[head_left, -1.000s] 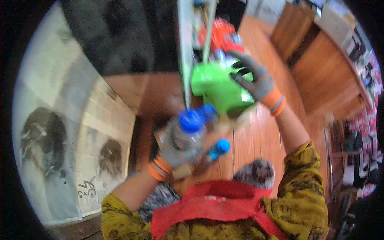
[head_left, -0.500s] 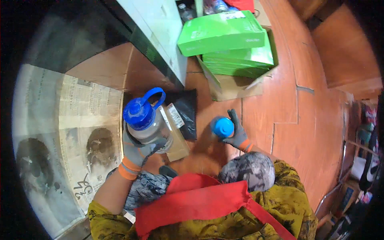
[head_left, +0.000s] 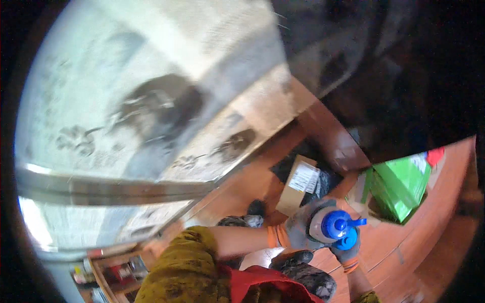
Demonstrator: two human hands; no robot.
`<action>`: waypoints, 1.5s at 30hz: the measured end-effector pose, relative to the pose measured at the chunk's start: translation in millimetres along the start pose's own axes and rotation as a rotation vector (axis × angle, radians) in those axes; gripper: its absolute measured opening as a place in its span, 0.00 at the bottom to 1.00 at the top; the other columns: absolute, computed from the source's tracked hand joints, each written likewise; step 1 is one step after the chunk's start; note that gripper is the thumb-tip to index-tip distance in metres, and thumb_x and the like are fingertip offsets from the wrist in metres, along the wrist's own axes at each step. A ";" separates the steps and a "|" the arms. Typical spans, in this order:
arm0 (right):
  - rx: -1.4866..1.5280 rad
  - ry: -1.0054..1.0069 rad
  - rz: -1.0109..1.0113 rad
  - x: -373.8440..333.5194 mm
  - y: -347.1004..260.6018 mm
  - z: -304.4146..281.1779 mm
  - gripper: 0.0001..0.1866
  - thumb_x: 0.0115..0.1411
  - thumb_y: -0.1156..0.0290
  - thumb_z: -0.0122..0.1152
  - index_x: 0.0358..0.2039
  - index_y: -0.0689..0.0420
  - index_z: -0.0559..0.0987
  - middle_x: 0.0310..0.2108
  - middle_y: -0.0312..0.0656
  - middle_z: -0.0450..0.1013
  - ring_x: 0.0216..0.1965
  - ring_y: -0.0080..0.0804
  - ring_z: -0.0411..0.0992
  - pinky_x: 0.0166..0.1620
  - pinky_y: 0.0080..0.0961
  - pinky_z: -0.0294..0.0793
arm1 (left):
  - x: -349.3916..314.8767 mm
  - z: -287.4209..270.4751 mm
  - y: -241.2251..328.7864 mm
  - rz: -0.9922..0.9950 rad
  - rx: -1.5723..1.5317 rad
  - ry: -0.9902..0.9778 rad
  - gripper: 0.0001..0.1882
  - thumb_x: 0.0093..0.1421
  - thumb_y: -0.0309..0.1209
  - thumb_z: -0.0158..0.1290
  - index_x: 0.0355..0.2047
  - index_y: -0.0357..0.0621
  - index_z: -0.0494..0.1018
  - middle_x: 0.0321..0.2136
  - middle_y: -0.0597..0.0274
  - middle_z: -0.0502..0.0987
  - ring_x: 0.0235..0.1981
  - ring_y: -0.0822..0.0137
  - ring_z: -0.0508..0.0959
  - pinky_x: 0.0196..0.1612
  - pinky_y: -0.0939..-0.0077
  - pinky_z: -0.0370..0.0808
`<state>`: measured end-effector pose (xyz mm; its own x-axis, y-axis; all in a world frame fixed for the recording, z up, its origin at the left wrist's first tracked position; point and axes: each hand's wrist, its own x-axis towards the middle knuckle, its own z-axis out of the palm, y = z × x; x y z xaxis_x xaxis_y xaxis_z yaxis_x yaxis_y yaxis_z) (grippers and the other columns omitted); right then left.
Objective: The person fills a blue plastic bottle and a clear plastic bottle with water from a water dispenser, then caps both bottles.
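My left hand [head_left: 299,226], in a grey glove with an orange cuff, is closed round a clear plastic bottle with a blue lid [head_left: 335,225]. The lid's carry loop points to the right. Just below it, my right hand [head_left: 349,256], gloved the same way, is wrapped round a second bottle, of which mainly the light-blue cap [head_left: 347,239] shows. The two bottles are close together, and the larger one partly covers the smaller. Whether they touch I cannot tell.
A flat cardboard box [head_left: 289,198] with white labels lies beside black plastic [head_left: 328,183] on the tiled floor. Green boxes [head_left: 402,188] stand at the right. A newspaper-covered panel [head_left: 237,115] fills the upper left. Wooden shelving [head_left: 103,275] is at the lower left.
My view has swung to the left, blurring the panel. Both hands, apart before, have come together with their bottles, now right of centre.
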<state>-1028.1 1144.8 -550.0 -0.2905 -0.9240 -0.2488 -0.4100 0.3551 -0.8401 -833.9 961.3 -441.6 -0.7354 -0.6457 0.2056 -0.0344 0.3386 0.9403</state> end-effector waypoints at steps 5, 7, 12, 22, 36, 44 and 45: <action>0.239 -0.102 -0.043 -22.1 -105.1 -32.1 0.57 0.35 0.66 0.86 0.65 0.59 0.61 0.58 0.47 0.69 0.58 0.42 0.70 0.61 0.40 0.71 | -71.6 -47.9 98.3 -0.250 0.054 0.354 0.50 0.41 0.41 0.77 0.62 0.40 0.64 0.58 0.48 0.70 0.58 0.52 0.74 0.62 0.60 0.71; 0.254 -0.191 -0.084 -35.9 -158.3 -44.6 0.57 0.35 0.66 0.86 0.65 0.58 0.62 0.59 0.47 0.69 0.58 0.42 0.69 0.61 0.42 0.72 | -107.6 -76.6 159.7 -0.415 0.008 0.492 0.54 0.41 0.40 0.78 0.64 0.39 0.61 0.57 0.48 0.71 0.57 0.54 0.75 0.61 0.59 0.71; 0.138 -0.434 -0.323 -71.5 -299.5 -65.9 0.52 0.36 0.58 0.86 0.61 0.56 0.67 0.54 0.48 0.74 0.54 0.44 0.74 0.57 0.41 0.76 | -197.0 -161.1 322.2 -0.327 0.273 0.891 0.58 0.41 0.39 0.78 0.67 0.39 0.54 0.56 0.50 0.71 0.57 0.58 0.74 0.61 0.59 0.71; 0.371 -1.052 -0.440 -118.6 -607.9 -44.0 0.53 0.39 0.54 0.86 0.62 0.59 0.66 0.54 0.49 0.75 0.54 0.40 0.75 0.58 0.40 0.74 | -300.9 -318.1 563.5 -0.028 0.516 1.335 0.51 0.51 0.31 0.70 0.69 0.40 0.51 0.60 0.52 0.67 0.61 0.58 0.71 0.62 0.60 0.75; 0.714 -0.827 -0.896 -155.7 -979.7 127.3 0.46 0.46 0.74 0.77 0.65 0.59 0.64 0.56 0.46 0.74 0.58 0.38 0.73 0.63 0.40 0.71 | -530.8 -308.9 571.4 -0.196 -0.082 1.630 0.53 0.37 0.26 0.76 0.63 0.43 0.59 0.55 0.57 0.70 0.54 0.61 0.73 0.60 0.63 0.71; 0.367 -0.696 -1.061 -159.5 -995.2 136.3 0.48 0.44 0.66 0.81 0.64 0.59 0.65 0.56 0.46 0.74 0.56 0.35 0.74 0.61 0.37 0.72 | -569.2 -345.1 562.6 0.361 -1.346 1.500 0.28 0.54 0.44 0.61 0.52 0.46 0.67 0.38 0.59 0.74 0.34 0.61 0.76 0.36 0.68 0.76; 0.339 -0.734 -1.044 -158.4 -996.9 131.6 0.49 0.43 0.64 0.81 0.64 0.59 0.65 0.56 0.46 0.74 0.56 0.35 0.74 0.61 0.37 0.73 | -562.7 -349.9 559.6 0.310 -1.330 1.590 0.26 0.58 0.53 0.55 0.46 0.46 0.70 0.32 0.59 0.74 0.29 0.60 0.76 0.30 0.69 0.74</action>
<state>-459.7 918.4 263.5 0.6054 -0.6396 0.4738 0.1131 -0.5201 -0.8466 -202.5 1274.7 63.8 0.4842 -0.8135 -0.3222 0.8707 0.4116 0.2693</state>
